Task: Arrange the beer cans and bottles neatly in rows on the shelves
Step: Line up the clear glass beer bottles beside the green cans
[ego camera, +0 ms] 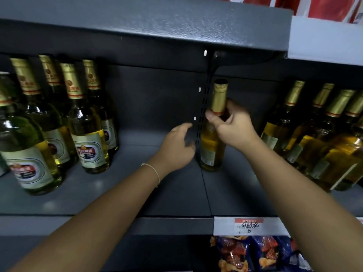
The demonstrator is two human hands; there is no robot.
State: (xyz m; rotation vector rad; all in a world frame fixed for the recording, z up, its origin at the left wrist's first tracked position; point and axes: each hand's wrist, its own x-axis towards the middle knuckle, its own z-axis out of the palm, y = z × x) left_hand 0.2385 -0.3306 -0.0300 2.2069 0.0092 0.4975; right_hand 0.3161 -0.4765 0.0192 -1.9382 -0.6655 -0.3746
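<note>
A single beer bottle (213, 146) with a gold foil neck stands upright on the grey shelf (170, 195), near the middle. My right hand (230, 124) grips its neck just below the foil. My left hand (177, 148) hovers just left of the bottle's body with loosely curled fingers, holding nothing. Several bottles of the same kind stand in a group at the left (87, 122) with their labels facing out. Another group leans at the right (322, 142).
The shelf above (157, 22) hangs low over the bottle tops. A slotted upright (202, 107) runs down the back wall behind the held bottle. A price tag (248, 225) sits on the shelf's front edge, with snack bags (255, 254) below. Red packs (324, 6) sit up top.
</note>
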